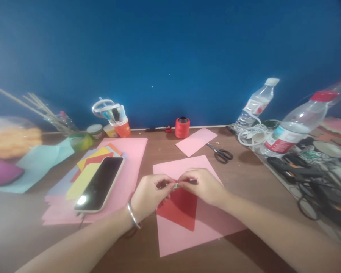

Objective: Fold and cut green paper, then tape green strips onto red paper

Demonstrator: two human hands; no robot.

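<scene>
Both hands are busy over a bright red paper sheet (182, 212), which sits on top of a bigger light pink paper sheet (173, 240) at the near middle of the brown wood-look table (244, 153). The left hand (152, 194), with a shiny silver bangle (133, 215) on the wrist, has its thumb and finger pinched on a tiny pale green piece (176, 185). The right hand (203, 186) is pinching the same bit from the right, so the fingertips almost meet. It's mostly covered by fingers, so can't tell what it's made of, or whether either hand also touches the red sheet's far edge.

Just past the right hand, on the far side, there's a pair of black-handled scissors (223, 154), blades pointing far-left and partly tucked under a small pink paper rectangle (196, 142). Beyond that, a red thread spool (182, 128) stands upright near the blue wall (170, 64).

Over on the left, a dark-screened phone in a pale case (100, 184) lies on a messy stack of coloured paper (132, 159), mostly pink with some yellow, orange and lilac. An orange-and-white cup stuffed with pens (122, 128) stands behind the stack. Far right is a jumble, including a clear plastic bottle with a red cap (298, 125), leaning right in this view.
</scene>
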